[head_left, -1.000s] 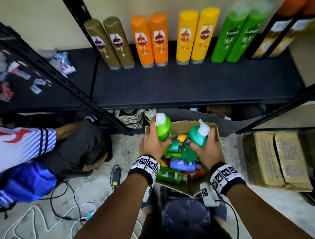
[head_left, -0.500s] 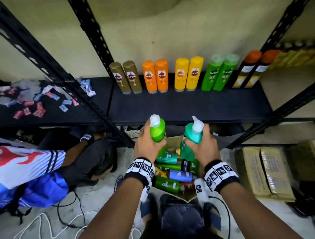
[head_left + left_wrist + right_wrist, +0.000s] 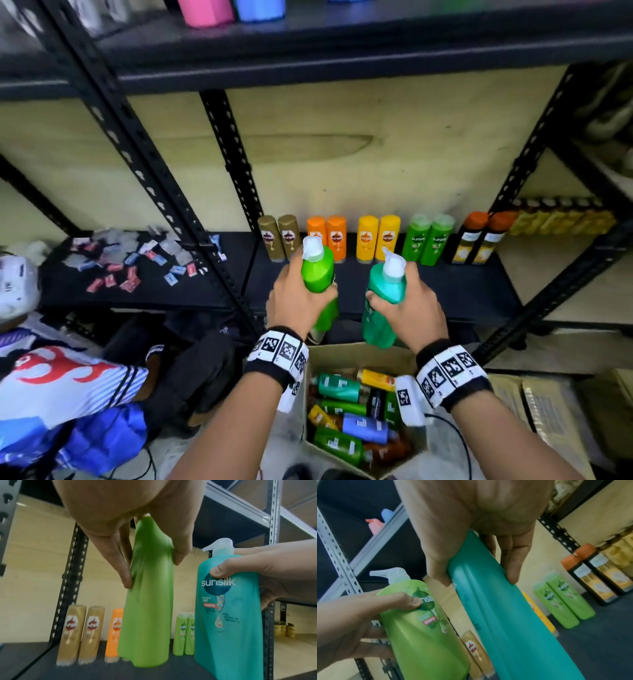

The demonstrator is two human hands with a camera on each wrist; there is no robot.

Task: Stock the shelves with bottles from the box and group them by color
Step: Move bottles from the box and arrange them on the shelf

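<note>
Both pump bottles have risen from the box (image 3: 359, 356) to shelf (image 3: 462, 291) height: your left hand (image 3: 298, 301) grips the lime bottle (image 3: 320, 274), your right hand (image 3: 411, 308) the teal bottle (image 3: 385, 294). Steer lime toward the green pair (image 3: 428, 243) at one o'clock and set it down upright.

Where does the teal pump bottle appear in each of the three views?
Head: teal pump bottle right of centre, held by the right hand.
Left wrist: at the right edge, label facing the camera.
Right wrist: centre, running diagonally down.
Shared landmark: the pair of small green bottles on the shelf.
</note>
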